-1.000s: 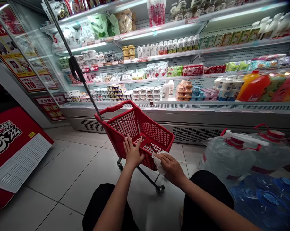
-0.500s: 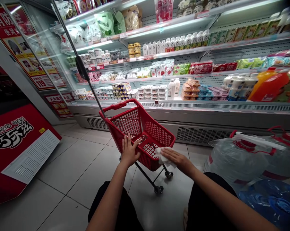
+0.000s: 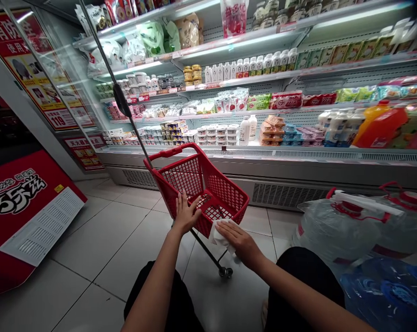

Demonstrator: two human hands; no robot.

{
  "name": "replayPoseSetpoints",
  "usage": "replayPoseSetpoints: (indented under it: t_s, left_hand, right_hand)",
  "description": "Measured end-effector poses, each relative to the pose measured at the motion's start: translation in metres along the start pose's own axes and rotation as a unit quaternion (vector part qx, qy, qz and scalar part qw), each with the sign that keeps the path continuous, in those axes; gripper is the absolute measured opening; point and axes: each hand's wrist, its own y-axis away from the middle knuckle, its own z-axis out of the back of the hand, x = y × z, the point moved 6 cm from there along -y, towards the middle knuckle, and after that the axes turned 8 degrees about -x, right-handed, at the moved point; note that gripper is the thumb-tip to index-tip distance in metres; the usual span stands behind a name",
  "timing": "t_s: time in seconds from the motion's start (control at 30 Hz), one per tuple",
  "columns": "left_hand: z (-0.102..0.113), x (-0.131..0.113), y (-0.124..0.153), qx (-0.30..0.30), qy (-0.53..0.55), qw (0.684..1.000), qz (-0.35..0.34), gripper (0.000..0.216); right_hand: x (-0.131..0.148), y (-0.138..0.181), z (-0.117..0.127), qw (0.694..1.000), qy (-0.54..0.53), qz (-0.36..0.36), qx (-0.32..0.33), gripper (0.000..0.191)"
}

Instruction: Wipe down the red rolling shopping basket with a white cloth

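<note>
A small red plastic shopping cart (image 3: 225, 188) on a metal frame with wheels stands before me on the floor. My left hand (image 3: 187, 215) rests on the cart's near side with its fingers spread, holding nothing. In my right hand (image 3: 241, 242) is a crumpled white cloth or tissue (image 3: 217, 234), pressed against the outside of the basket at its near right corner. The palm hides part of the cloth and of the rim. Through the basket's lattice walls and bottom I see no goods.
A refrigerated shelf (image 3: 181, 154) with dairy cups, bottles and bags runs behind the cart. Large plastic water jugs (image 3: 329, 226) stand close on my right, with a blue one (image 3: 384, 290) nearer. To the left is a red freezer cabinet (image 3: 25, 230). Grey floor tiles (image 3: 101, 244) lie around the cart.
My right hand has slid the white cloth left and slightly down along the outside of the basket. The left hand stays on the near side, nearly unmoved.
</note>
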Motion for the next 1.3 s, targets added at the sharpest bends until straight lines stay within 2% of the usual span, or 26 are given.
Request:
replayPoseSetpoints:
  t_s: [0.13, 0.23, 0.33, 0.47, 0.53, 0.63, 0.77, 0.87, 0.97, 1.1, 1.3]
  left_hand:
    - [-0.007, -0.006, 0.001, -0.008, -0.018, 0.999, 0.048, 0.074]
    - [-0.011, -0.018, 0.012, -0.058, -0.042, 0.996, 0.057, 0.074]
    - [-0.016, -0.021, 0.02, -0.086, -0.04, 0.993, 0.073, 0.073]
    - [-0.022, -0.016, 0.015, -0.075, 0.001, 0.996, 0.047, 0.071]
    - [-0.024, -0.011, 0.011, -0.073, 0.02, 0.997, 0.032, 0.068]
    - [-0.025, -0.004, 0.005, -0.064, 0.033, 0.997, 0.024, 0.063]
    - [-0.023, -0.007, 0.002, -0.08, 0.005, 0.996, 0.036, 0.058]
    - [-0.022, -0.018, 0.011, -0.101, -0.008, 0.994, 0.043, 0.055]
    - [-0.022, -0.021, 0.027, -0.118, -0.008, 0.991, 0.056, 0.057]
    - [-0.017, -0.008, 0.042, -0.104, 0.038, 0.993, 0.048, 0.061]
    - [-0.004, 0.009, 0.044, -0.088, 0.099, 0.991, 0.034, 0.063]
  right_hand:
    - [0.005, -0.011, -0.01, 1.0, 0.014, 0.02, 0.013, 0.076]
    - [-0.006, -0.013, -0.014, 0.998, 0.01, 0.051, 0.025, 0.074]
    - [-0.04, -0.007, -0.006, 0.998, 0.011, 0.05, 0.024, 0.075]
    - [-0.1, 0.004, 0.016, 0.999, 0.046, -0.021, -0.004, 0.073]
    - [-0.116, 0.007, 0.022, 0.997, 0.061, -0.049, -0.012, 0.073]
    - [-0.109, 0.006, 0.019, 0.994, 0.076, -0.075, -0.031, 0.075]
    - [-0.056, -0.009, -0.008, 0.995, 0.062, -0.066, -0.035, 0.078]
    - [-0.016, -0.024, -0.033, 0.998, 0.046, -0.038, -0.018, 0.08]
    - [0.001, -0.033, -0.044, 0.999, 0.039, 0.0, -0.004, 0.075]
    - [-0.016, -0.031, -0.031, 0.999, 0.019, 0.041, 0.017, 0.069]
    - [-0.083, -0.013, 0.013, 0.999, 0.043, 0.002, 0.017, 0.072]
